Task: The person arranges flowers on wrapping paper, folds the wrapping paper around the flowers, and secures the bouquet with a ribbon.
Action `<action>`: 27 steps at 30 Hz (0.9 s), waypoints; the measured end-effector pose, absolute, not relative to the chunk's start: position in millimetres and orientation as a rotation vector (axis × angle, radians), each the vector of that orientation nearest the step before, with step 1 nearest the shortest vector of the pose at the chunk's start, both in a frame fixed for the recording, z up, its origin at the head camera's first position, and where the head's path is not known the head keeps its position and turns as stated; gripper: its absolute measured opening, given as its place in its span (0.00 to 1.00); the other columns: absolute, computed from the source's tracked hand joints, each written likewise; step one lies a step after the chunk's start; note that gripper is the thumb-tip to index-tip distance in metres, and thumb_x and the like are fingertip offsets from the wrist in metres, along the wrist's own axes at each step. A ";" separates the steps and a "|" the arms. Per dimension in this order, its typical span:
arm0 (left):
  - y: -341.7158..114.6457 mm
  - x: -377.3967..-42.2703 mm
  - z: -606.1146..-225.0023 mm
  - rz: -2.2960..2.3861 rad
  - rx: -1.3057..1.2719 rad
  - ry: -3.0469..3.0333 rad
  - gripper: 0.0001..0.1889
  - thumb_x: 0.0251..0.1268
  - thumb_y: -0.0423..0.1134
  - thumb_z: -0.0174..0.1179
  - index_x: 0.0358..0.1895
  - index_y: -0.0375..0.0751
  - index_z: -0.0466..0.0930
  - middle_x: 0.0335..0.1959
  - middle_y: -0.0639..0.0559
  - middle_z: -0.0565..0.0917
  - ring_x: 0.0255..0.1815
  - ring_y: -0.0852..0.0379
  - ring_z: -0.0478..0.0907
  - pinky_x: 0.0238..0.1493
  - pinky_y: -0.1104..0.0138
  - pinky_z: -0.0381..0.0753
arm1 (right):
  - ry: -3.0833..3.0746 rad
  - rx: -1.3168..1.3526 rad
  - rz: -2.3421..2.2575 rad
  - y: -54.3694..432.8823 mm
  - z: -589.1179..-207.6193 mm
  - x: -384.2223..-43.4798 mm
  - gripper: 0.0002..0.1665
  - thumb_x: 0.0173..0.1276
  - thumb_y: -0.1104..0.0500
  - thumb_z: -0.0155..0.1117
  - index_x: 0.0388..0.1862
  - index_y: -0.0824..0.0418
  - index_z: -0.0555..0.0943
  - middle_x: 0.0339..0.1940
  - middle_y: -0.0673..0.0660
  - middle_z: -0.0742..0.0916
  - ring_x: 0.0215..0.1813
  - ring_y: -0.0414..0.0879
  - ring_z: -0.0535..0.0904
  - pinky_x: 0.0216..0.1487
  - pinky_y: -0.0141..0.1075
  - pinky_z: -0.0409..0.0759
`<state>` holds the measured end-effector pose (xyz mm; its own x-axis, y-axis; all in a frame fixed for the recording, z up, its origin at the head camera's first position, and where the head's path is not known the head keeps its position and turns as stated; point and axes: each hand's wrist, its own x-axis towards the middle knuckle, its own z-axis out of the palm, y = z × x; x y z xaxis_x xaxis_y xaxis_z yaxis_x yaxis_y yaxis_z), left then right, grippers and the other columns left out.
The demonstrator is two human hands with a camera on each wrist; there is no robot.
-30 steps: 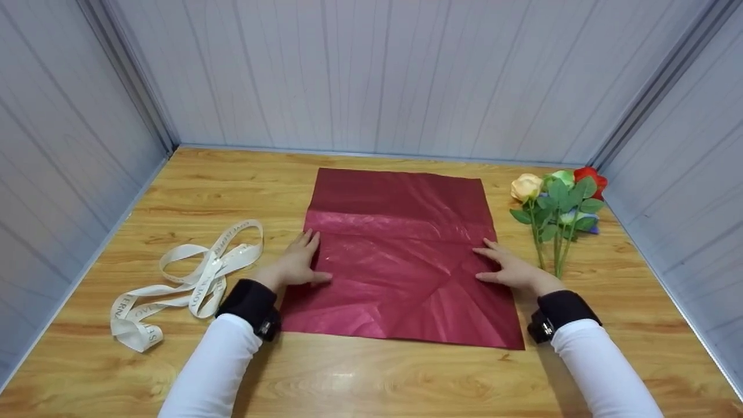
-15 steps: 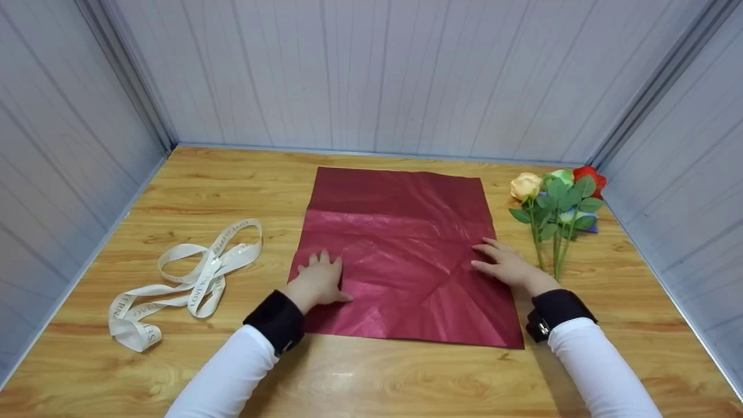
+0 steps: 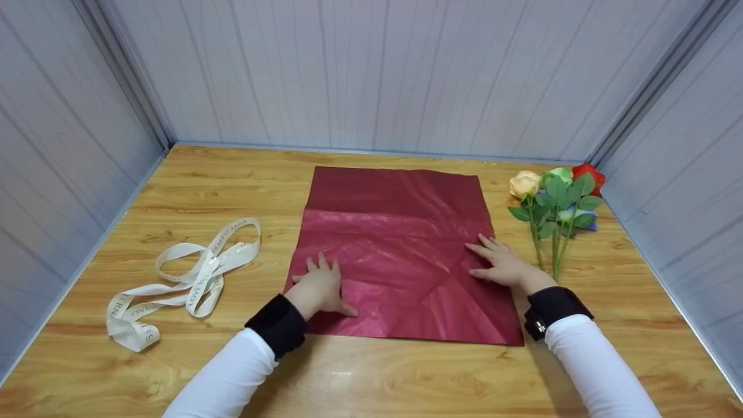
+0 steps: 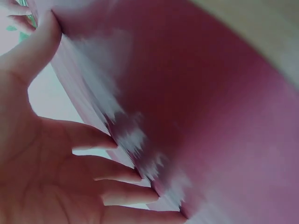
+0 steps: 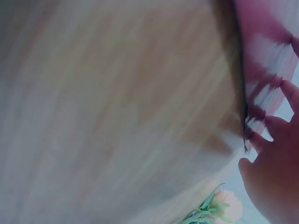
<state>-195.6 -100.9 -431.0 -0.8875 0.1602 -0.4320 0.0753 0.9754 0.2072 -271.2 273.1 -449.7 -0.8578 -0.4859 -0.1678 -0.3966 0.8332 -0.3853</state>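
A creased dark red sheet of wrapping paper [image 3: 400,261] lies flat in the middle of the table. On its lower left part rests my left hand [image 3: 320,287], fingers spread; the left wrist view shows the fingertips [image 4: 135,173] touching the paper. My right hand [image 3: 502,264] lies at the sheet's right edge, fingers extended, tips on the paper. Neither hand grips anything. Just beyond the right hand are several artificial flowers [image 3: 556,203] with green leaves and stems, a cream one and a red one among them.
A loosely looped white ribbon [image 3: 212,267] printed with lettering lies left of the paper. The wood-grain table [image 3: 371,377] is bounded by pale panel walls [image 3: 360,75] at the back and both sides.
My left hand has moved from the paper's left edge rightward and nearer, onto its lower left part. The right hand has hardly moved. The paper stays in place.
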 end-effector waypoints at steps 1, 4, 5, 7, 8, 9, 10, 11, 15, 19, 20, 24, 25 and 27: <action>-101.5 -195.9 -430.3 0.254 0.167 2.653 0.62 0.43 0.66 0.68 0.74 0.30 0.46 0.73 0.26 0.43 0.73 0.26 0.40 0.55 0.29 0.59 | 2.747 -0.672 -0.495 273.1 -449.5 -271.3 0.39 0.67 0.45 0.58 0.71 0.63 0.62 0.74 0.74 0.54 0.73 0.74 0.44 0.69 0.65 0.41; -103.1 -197.4 -428.6 0.259 0.171 2.633 0.65 0.40 0.66 0.70 0.74 0.31 0.43 0.74 0.26 0.41 0.73 0.26 0.38 0.55 0.28 0.57 | 2.750 -0.666 -0.490 273.5 -449.1 -271.9 0.40 0.67 0.44 0.58 0.71 0.63 0.63 0.73 0.74 0.55 0.73 0.74 0.45 0.69 0.65 0.41; -103.5 -198.2 -427.9 0.266 0.173 2.631 0.65 0.40 0.66 0.70 0.74 0.31 0.43 0.74 0.26 0.41 0.73 0.26 0.38 0.56 0.28 0.56 | 2.754 -0.660 -0.490 273.7 -448.8 -272.0 0.40 0.67 0.43 0.58 0.71 0.63 0.63 0.74 0.74 0.55 0.73 0.73 0.45 0.69 0.64 0.41; -104.6 -199.6 -426.7 0.274 0.180 2.633 0.65 0.40 0.65 0.70 0.74 0.31 0.43 0.74 0.26 0.41 0.73 0.26 0.37 0.56 0.27 0.56 | 2.768 -0.652 -0.492 273.9 -448.3 -272.1 0.39 0.66 0.44 0.59 0.70 0.63 0.65 0.74 0.73 0.56 0.73 0.73 0.45 0.69 0.64 0.42; -105.4 -200.3 -426.5 0.273 0.185 2.634 0.65 0.40 0.65 0.70 0.74 0.31 0.42 0.74 0.26 0.41 0.73 0.26 0.37 0.56 0.27 0.55 | 2.779 -0.654 -0.487 273.8 -448.0 -272.2 0.39 0.66 0.44 0.60 0.69 0.63 0.66 0.74 0.73 0.56 0.73 0.73 0.46 0.69 0.64 0.42; -106.3 -200.8 -426.5 0.275 0.189 2.634 0.65 0.40 0.65 0.70 0.74 0.31 0.42 0.74 0.26 0.40 0.73 0.26 0.37 0.56 0.27 0.55 | 2.790 -0.658 -0.481 273.4 -447.7 -272.2 0.38 0.65 0.44 0.60 0.68 0.63 0.67 0.74 0.72 0.57 0.73 0.72 0.47 0.69 0.65 0.43; -107.5 -201.1 -426.4 0.281 0.190 2.632 0.65 0.40 0.65 0.70 0.74 0.31 0.42 0.74 0.26 0.40 0.73 0.27 0.36 0.56 0.27 0.55 | 2.803 -0.666 -0.475 273.0 -447.6 -272.3 0.37 0.65 0.44 0.61 0.67 0.63 0.69 0.74 0.71 0.58 0.73 0.72 0.48 0.68 0.65 0.44; -108.8 -201.2 -426.5 0.286 0.194 2.633 0.65 0.40 0.65 0.71 0.74 0.31 0.42 0.74 0.26 0.40 0.73 0.27 0.36 0.56 0.27 0.54 | 2.815 -0.673 -0.472 272.3 -447.5 -272.4 0.36 0.65 0.43 0.61 0.66 0.63 0.70 0.74 0.70 0.59 0.73 0.72 0.49 0.67 0.66 0.44; -115.6 -201.9 -428.0 0.310 0.215 2.633 0.65 0.40 0.63 0.71 0.74 0.32 0.42 0.74 0.27 0.39 0.73 0.27 0.35 0.57 0.27 0.52 | 2.844 -0.737 -0.454 268.4 -448.3 -272.9 0.32 0.64 0.43 0.62 0.58 0.64 0.75 0.73 0.69 0.61 0.72 0.71 0.52 0.66 0.68 0.47; -121.2 -203.4 -428.4 0.332 0.236 2.626 0.64 0.40 0.62 0.72 0.75 0.33 0.43 0.74 0.28 0.39 0.73 0.28 0.34 0.58 0.27 0.50 | 2.834 -0.774 -0.471 264.9 -449.4 -272.7 0.32 0.63 0.44 0.64 0.56 0.66 0.74 0.71 0.72 0.63 0.72 0.71 0.53 0.67 0.64 0.53; -122.0 -204.0 -428.4 0.336 0.240 2.622 0.64 0.40 0.62 0.72 0.75 0.33 0.43 0.74 0.28 0.38 0.74 0.28 0.33 0.58 0.27 0.49 | 2.833 -0.773 -0.465 264.5 -449.5 -272.4 0.33 0.62 0.44 0.64 0.57 0.66 0.73 0.71 0.73 0.63 0.72 0.71 0.54 0.67 0.63 0.54; -124.0 -206.0 -428.6 0.341 0.257 2.614 0.63 0.41 0.62 0.72 0.75 0.34 0.43 0.74 0.28 0.38 0.74 0.28 0.33 0.59 0.27 0.47 | 2.837 -0.748 -0.413 263.9 -448.9 -270.0 0.41 0.61 0.42 0.64 0.65 0.66 0.68 0.70 0.74 0.63 0.71 0.70 0.56 0.66 0.61 0.59; -124.4 -206.6 -428.8 0.340 0.261 2.614 0.63 0.41 0.62 0.72 0.75 0.34 0.43 0.74 0.28 0.38 0.74 0.28 0.33 0.59 0.27 0.47 | 2.838 -0.742 -0.392 263.9 -448.6 -269.1 0.43 0.62 0.41 0.64 0.68 0.66 0.66 0.70 0.74 0.63 0.71 0.70 0.57 0.66 0.60 0.60; -124.9 -207.4 -428.7 0.333 0.273 2.619 0.63 0.41 0.62 0.72 0.75 0.34 0.44 0.74 0.28 0.38 0.74 0.28 0.34 0.59 0.27 0.47 | 2.849 -0.735 -0.362 263.6 -447.7 -267.5 0.46 0.61 0.41 0.64 0.70 0.66 0.63 0.70 0.74 0.64 0.70 0.70 0.58 0.65 0.60 0.61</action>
